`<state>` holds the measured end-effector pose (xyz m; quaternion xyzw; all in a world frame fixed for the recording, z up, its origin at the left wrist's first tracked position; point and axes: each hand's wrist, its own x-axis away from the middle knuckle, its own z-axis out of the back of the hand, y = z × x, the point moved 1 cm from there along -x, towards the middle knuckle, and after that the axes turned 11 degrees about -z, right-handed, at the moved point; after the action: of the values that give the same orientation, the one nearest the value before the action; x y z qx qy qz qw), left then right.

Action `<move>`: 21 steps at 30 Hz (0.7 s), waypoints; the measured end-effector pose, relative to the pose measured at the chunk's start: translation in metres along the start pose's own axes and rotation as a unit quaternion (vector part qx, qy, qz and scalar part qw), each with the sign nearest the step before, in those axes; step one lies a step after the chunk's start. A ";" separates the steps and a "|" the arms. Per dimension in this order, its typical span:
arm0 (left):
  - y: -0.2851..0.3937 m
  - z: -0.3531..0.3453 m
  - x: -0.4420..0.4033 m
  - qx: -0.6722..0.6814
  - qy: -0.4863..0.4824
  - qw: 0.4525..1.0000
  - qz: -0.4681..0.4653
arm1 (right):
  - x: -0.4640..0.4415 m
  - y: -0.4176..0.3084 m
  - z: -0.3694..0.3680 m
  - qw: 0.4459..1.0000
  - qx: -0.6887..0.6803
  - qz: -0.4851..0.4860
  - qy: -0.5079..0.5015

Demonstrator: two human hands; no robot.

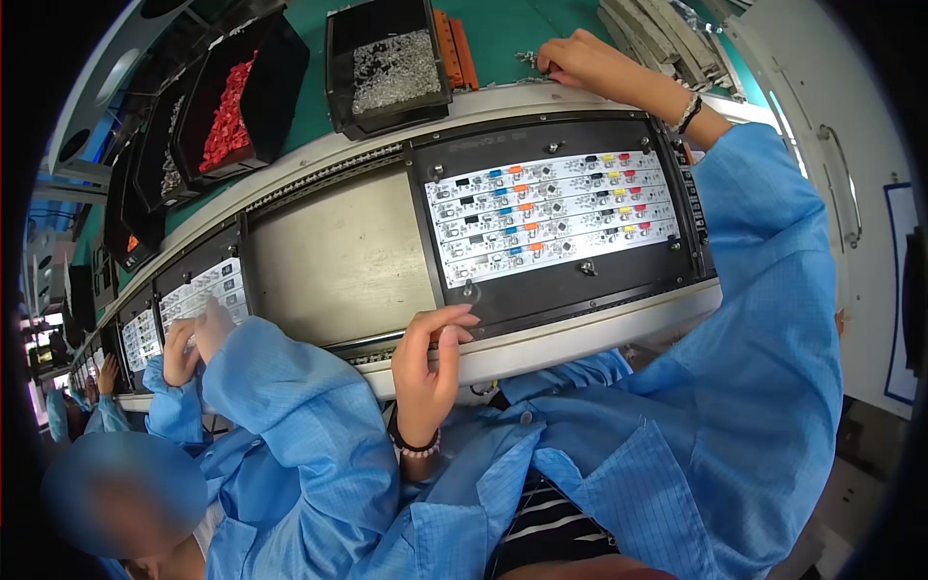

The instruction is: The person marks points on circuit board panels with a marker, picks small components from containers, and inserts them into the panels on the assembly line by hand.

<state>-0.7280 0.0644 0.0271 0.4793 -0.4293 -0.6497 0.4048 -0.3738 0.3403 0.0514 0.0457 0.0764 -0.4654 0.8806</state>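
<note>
The small metal parts (525, 58) lie in a loose cluster on the green table (503, 21), beyond the far rail of the line and right at the fingertips of the right hand (580, 60). That hand is plainly the nearer one: its arm reaches forward past the right end of the black frame (541, 314), and the fingers come in from the right side. Its fingers are bent and drawn together — whether they are closed on a part cannot be told.

The frame lies between the two hands, its long axis running roughly left to right, with white circuit boards (565, 208) in rows along it. The left hand (423, 372) is at the frame's near edge, well apart from the parts, its thumb and fingers slightly parted and nothing visible between them.

Left of the parts stand orange strips (456, 48) — then a black bin (387, 124) of small pieces just beside them.
</note>
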 end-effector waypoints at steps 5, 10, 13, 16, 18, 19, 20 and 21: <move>0.002 0.000 -0.001 -0.030 -0.010 0.999 -0.005 | -0.003 0.002 -0.004 1.000 0.005 0.003 -0.018; 0.001 0.001 -0.002 -0.025 -0.004 1.000 0.009 | -0.010 -0.005 0.000 0.998 0.026 0.000 -0.049; -0.002 0.003 0.000 -0.060 0.001 0.998 0.023 | -0.017 0.002 0.002 0.999 0.016 0.012 -0.029; 0.003 0.002 -0.005 -0.061 0.009 0.998 0.034 | -0.030 0.018 0.014 0.979 -0.162 -0.115 -0.047; -0.001 0.004 -0.003 -0.062 0.011 0.997 0.043 | -0.032 0.028 0.015 0.984 -0.160 -0.078 -0.027; -0.002 0.004 -0.003 -0.067 0.011 0.997 0.038 | -0.032 0.032 0.015 0.985 -0.160 -0.061 -0.018; -0.003 0.004 -0.003 -0.071 0.010 0.997 0.035 | -0.030 0.029 0.016 0.987 -0.150 -0.060 -0.025; -0.004 0.005 -0.003 -0.074 0.009 0.997 0.032 | -0.027 0.021 0.019 0.988 -0.140 -0.058 -0.033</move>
<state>-0.7322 0.0693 0.0254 0.4396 -0.3914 -0.6619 0.4642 -0.3695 0.3709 0.0746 -0.0979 0.1143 -0.5020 0.8517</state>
